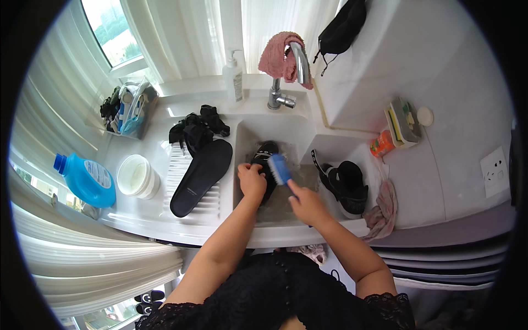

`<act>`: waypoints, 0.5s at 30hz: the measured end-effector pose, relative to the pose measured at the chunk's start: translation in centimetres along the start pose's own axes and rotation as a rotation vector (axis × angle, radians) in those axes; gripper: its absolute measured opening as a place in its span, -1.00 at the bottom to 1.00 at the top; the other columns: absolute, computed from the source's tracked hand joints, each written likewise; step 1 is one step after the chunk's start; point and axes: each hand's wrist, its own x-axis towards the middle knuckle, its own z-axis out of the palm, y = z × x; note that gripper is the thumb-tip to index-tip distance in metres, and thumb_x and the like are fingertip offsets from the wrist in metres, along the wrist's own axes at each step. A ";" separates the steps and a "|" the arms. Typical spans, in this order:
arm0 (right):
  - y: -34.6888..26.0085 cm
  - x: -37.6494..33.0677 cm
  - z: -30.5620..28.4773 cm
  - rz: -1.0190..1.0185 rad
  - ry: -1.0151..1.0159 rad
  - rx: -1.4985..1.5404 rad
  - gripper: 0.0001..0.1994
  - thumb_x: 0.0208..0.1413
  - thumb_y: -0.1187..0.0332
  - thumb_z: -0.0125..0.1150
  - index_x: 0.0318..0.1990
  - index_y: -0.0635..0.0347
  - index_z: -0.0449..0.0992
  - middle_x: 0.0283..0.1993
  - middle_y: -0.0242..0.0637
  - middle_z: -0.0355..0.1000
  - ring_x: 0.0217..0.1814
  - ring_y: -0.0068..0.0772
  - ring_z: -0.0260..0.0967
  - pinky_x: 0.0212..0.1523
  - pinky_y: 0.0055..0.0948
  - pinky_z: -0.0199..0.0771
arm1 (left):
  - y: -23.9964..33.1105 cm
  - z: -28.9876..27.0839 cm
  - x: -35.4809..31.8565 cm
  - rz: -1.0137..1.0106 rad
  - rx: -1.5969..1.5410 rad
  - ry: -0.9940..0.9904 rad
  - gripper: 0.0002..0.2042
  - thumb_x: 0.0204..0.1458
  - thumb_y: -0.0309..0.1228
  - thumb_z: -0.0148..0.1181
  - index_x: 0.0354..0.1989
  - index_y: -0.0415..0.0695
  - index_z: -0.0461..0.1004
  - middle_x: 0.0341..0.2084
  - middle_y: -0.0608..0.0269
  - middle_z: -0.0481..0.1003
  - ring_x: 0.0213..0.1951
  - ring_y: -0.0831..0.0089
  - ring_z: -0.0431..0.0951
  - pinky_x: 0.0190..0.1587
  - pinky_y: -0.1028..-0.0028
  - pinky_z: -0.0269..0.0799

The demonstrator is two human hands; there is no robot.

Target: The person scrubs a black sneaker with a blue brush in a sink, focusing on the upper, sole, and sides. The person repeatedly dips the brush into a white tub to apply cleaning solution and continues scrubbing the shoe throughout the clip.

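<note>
Down in the white sink (300,125) lies a black shoe (267,149), partly hidden behind my hands. My left hand (252,179) is closed on its side and keeps it in place. In my right hand (306,203) is a blue scrub brush (280,169), gripped by the handle, its pale bristles against or very near the shoe's upper. Greyish water covers part of the sink bottom. The other black shoe (347,187) rests in the smaller compartment to the right. A black insole (202,177) lies on the ribbed washboard to the left, beside bunched black laces or cloth (198,132).
A chrome faucet (275,96) draped with a pink cloth (279,55) rises behind the sink. Leftward stand a white pump bottle (234,80), a white tub (137,177), a blue detergent bottle (88,179) and a clear bin (131,110). A pink rag (383,209) hangs over the right edge.
</note>
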 end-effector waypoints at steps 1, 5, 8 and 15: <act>0.4 0.1 1.2 -0.034 -0.030 0.004 -0.52 0.06 0.39 0.08 0.20 0.20 0.29 -0.30 0.11 0.39 -0.23 0.16 0.39 -0.17 -0.12 0.38 | 1.2 -0.6 0.7 0.003 0.090 0.015 -0.62 -0.14 -0.50 0.23 -0.07 -0.03 0.43 -0.08 0.09 0.31 -0.06 0.07 0.37 -0.04 0.21 0.37; 4.2 3.7 3.3 0.065 0.098 -0.095 -0.52 0.06 0.40 0.08 0.19 0.21 0.29 -0.30 0.15 0.40 -0.22 0.18 0.38 -0.17 -0.08 0.36 | -0.3 -0.1 3.9 0.349 0.074 -0.109 -0.78 -0.07 -0.43 0.19 -0.20 -0.09 0.44 -0.18 0.08 0.43 -0.09 0.06 0.43 -0.11 0.17 0.39; 5.8 3.7 1.8 0.163 0.152 -0.059 -0.53 0.07 0.41 0.05 0.18 0.27 0.29 -0.25 0.17 0.41 -0.16 0.17 0.38 -0.11 -0.06 0.36 | -1.0 -0.4 5.5 0.373 0.114 -0.242 -0.78 -0.04 -0.35 0.18 -0.21 -0.14 0.46 -0.26 0.03 0.49 -0.15 0.04 0.48 -0.13 0.15 0.40; 10.7 2.0 2.0 0.398 -0.097 -0.165 -0.53 0.06 0.35 0.08 0.16 0.26 0.32 -0.01 0.12 0.39 0.05 0.08 0.34 0.03 -0.16 0.36 | 0.8 -2.1 6.8 -0.208 -0.180 -0.243 -0.73 0.05 -0.28 0.16 -0.20 -0.23 0.49 -0.19 -0.06 0.51 -0.23 0.07 0.55 -0.18 0.19 0.49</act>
